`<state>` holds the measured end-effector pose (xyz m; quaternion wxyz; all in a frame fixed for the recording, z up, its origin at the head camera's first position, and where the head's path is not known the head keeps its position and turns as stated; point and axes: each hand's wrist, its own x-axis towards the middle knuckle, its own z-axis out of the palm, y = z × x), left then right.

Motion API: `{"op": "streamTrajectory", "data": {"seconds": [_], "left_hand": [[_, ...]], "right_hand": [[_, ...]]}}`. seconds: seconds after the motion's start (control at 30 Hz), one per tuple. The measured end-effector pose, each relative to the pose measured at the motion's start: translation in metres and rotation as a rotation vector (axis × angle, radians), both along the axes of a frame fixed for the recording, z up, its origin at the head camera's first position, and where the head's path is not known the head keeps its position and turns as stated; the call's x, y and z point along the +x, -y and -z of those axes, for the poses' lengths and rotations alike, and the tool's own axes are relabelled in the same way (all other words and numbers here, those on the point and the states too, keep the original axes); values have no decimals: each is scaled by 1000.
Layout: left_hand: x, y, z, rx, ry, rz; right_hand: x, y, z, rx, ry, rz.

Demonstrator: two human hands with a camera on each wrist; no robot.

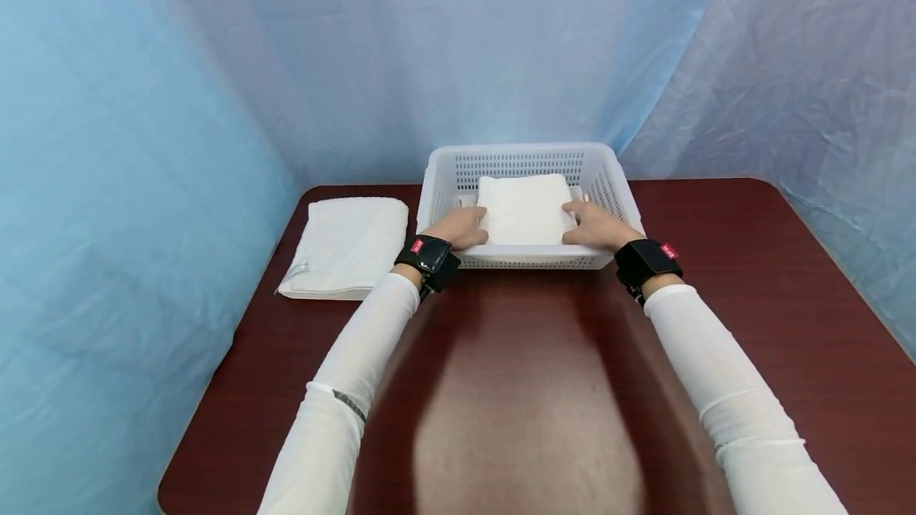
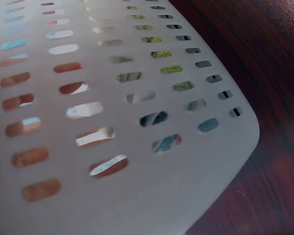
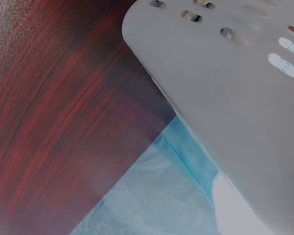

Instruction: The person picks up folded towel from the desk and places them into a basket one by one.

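Observation:
A white folded towel (image 1: 525, 209) lies level in the white plastic basket (image 1: 525, 254), near the front wall. My left hand (image 1: 463, 227) reaches over the basket's front left rim and grips the towel's left edge with thumb and fingers. On the opposite side, my right hand (image 1: 599, 226) holds the right edge in the same way. Other white cloth (image 1: 467, 201) shows beneath the towel at the left. In the left wrist view the slotted basket wall (image 2: 137, 181) hides the hand; in the right wrist view the basket's wall (image 3: 225, 88) fills the upper right and no hand shows.
Left of the basket, a larger folded white towel (image 1: 351, 245) lies on the dark red wooden table (image 1: 730, 261). Pale blue curtains (image 1: 458, 46) hang close behind the table and along its left and right sides. The basket stands near the table's back edge.

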<state>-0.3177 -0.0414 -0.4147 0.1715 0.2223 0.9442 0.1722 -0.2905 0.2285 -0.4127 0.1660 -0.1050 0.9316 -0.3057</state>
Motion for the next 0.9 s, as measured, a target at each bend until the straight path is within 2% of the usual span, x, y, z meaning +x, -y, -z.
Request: {"op": "streamTrajectory", "data": {"seconds": [0.17,0.4,0.57,0.77,0.9], "left_hand": [[0,1,0,38,-26,-9],[0,2,1,30,-44,-17],[-2,-1,1,63,-59,-38],[-4,-5,0,115,-144,-54],[-7,-6,-1,127,-203,-44]], "right_hand": [[0,-1,-1,0,-7,3],[-3,-1,0,5,-18,-7],[-6,-2,2,2,-33,-15],[-10,-6,2,5,-99,-21],[-11,-6,-2,9,-150,-39]]}}
